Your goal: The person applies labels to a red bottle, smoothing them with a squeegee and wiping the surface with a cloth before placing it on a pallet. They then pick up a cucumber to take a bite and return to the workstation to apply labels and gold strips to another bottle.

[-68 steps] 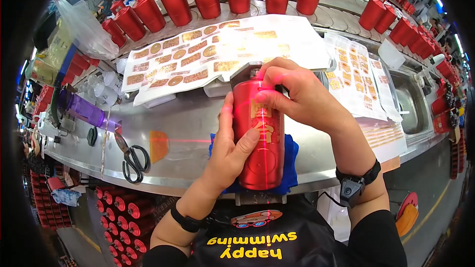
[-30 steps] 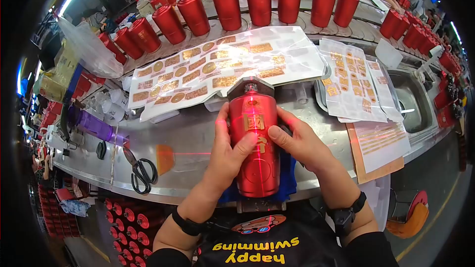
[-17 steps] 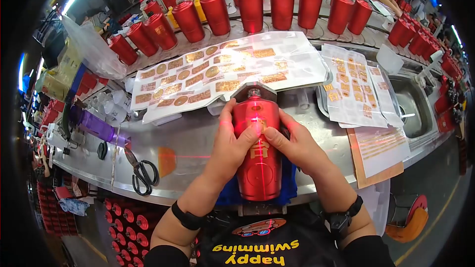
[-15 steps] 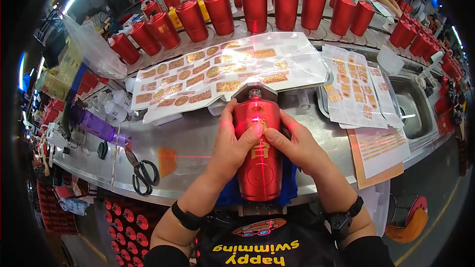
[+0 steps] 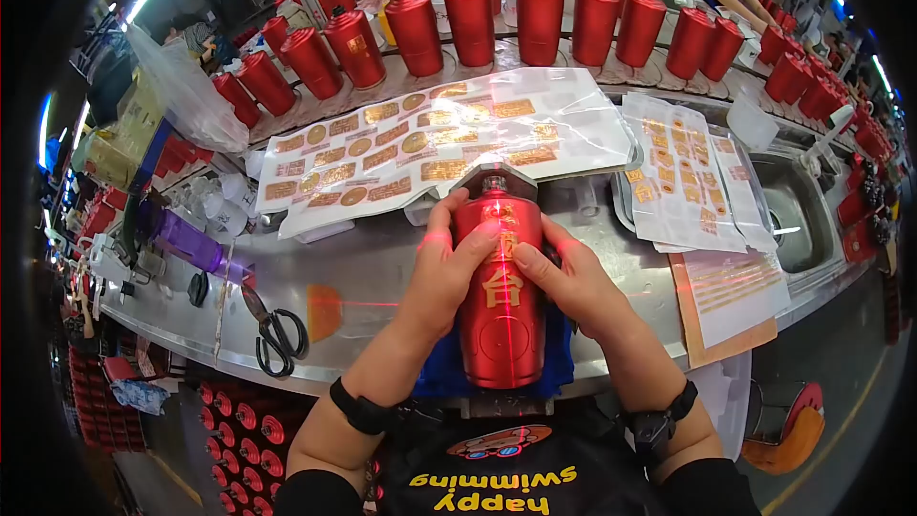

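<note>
A red bottle (image 5: 501,325) with gold characters lies on a blue cloth (image 5: 437,370), its neck pointing away from me toward a dark angled stop. My left hand (image 5: 451,263) wraps round its left side, with the thumb on the gold lettering. From the right, my right hand (image 5: 573,272) clasps the bottle, its thumb pressed beside the characters. A red laser cross falls on the bottle. Just beyond it is a white sheet of gold stickers (image 5: 382,148).
Red bottles (image 5: 540,24) stand in a row on the conveyor at the back. Black scissors (image 5: 275,334) and an orange piece (image 5: 324,312) lie left. More sticker sheets (image 5: 683,172) and a sink (image 5: 802,210) are at right. Other people's arms show at the back.
The bottles on the conveyor have shifted to the right. My thumbs have moved slightly on the bottle, and more of the gold lettering shows.
</note>
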A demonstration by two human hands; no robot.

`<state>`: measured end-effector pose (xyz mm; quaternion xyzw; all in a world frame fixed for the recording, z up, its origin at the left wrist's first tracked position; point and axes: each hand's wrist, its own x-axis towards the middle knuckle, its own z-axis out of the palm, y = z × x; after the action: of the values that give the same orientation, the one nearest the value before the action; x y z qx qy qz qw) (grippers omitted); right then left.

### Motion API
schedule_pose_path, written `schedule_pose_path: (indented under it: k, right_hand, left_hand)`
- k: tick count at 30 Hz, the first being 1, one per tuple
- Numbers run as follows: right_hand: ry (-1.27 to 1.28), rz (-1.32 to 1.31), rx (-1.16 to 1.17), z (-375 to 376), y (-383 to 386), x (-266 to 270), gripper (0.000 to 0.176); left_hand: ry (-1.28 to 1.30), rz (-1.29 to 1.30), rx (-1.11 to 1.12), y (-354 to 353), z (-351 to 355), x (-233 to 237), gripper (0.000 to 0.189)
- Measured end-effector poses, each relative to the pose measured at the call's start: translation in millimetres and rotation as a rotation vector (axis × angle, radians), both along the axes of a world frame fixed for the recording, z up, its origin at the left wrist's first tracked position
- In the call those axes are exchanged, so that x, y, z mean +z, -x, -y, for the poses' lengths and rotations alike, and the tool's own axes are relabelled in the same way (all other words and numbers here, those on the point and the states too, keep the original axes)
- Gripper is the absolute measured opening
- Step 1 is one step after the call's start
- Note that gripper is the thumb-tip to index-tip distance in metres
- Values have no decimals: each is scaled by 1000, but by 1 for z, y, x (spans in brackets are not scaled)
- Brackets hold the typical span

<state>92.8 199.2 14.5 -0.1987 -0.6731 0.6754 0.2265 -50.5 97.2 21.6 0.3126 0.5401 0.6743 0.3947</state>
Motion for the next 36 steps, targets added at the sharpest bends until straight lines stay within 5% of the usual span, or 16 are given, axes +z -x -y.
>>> schedule_pose_path:
  k: [6, 10, 13, 17, 21, 24, 28, 31, 33, 36]
  right_hand:
    - [5, 15, 12, -1, -2, -1, 75]
    - [-63, 51, 11, -4, -5, 1, 74]
    - [-99, 79, -26, -3, -12, -6, 67]
    - [-414, -30, -269, -13, -28, -15, 52]
    - [-696, 125, -300, -18, -36, 40, 26]
    - [-739, 16, -6, -29, -14, 70, 23]
    - [-1131, 41, -255, -68, 26, 68, 24]
    - [-747, 101, 249, -48, 29, 89, 22]
    - [-819, 108, -10, -57, 44, 84, 23]
    - [-702, 159, 121, -58, 38, 92, 26]
  left_hand:
    - [-2, -33, 136, -4, -1, 13, 62]
    - [-340, -1158, 102, -1, 29, 23, 45]
    - [-263, -1525, -55, 9, 27, 26, 44]
    - [-206, -1633, -47, 26, 14, 32, 44]
    - [-287, -1557, 48, 31, 2, 24, 44]
    - [-243, -1377, 182, 27, 3, 16, 54]
    - [-100, -1126, 189, 20, 20, 5, 71]
    - [-69, -1005, 169, 20, 26, -10, 79]
    - [-68, -1025, 170, 21, 27, -16, 80]
    - [-44, -842, 110, 14, 32, -9, 83]
